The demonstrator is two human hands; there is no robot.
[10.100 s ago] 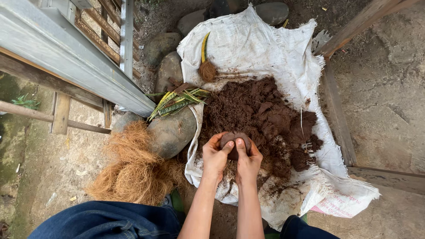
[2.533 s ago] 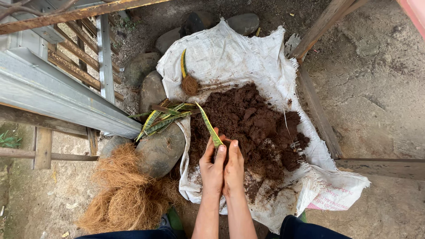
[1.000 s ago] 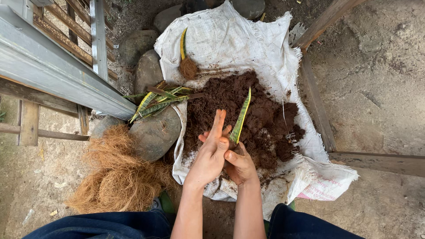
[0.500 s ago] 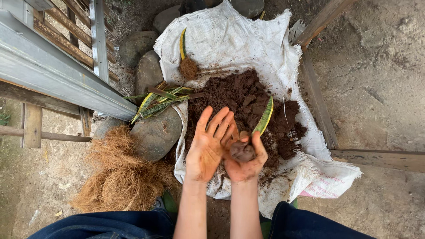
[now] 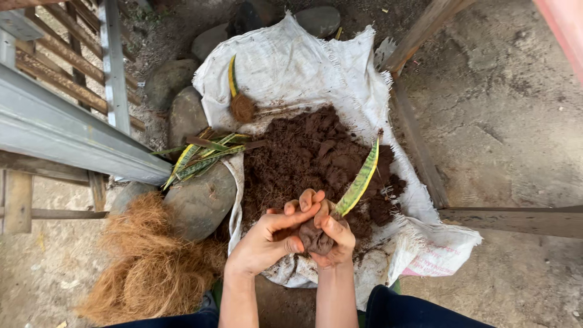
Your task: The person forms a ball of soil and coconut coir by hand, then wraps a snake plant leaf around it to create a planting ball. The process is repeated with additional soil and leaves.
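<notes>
Since half a second ago, the left hand [image 5: 270, 240] has closed down from an open, spread palm and now its fingers curl over the dark brown ball of moist soil [image 5: 316, 238], pressing it from the left. The leaf has also tilted a little more upright.

At the far left stands a grey metal beam [image 5: 67, 130] with wooden slats behind it. Near to it, on the ground, lies a heap of light brown coconut fibre [image 5: 143, 261]. Just right of the heap is a smooth grey stone [image 5: 200, 197], and a bundle of green and yellow striped leaves [image 5: 200, 155] rests on its far edge.

Further right, a white woven plastic sack [image 5: 291, 61] is spread flat, with a pile of dark brown soil [image 5: 310, 158] on it. At its far part lies one finished small plant with a fibre ball [image 5: 242, 106].

Both hands are at the near edge of the pile. The right hand [image 5: 334, 243] is half closed and cups the soil ball from below and from the right. A long green leaf with yellow edges [image 5: 361, 182] rises out of the ball, pointing far and right.
</notes>
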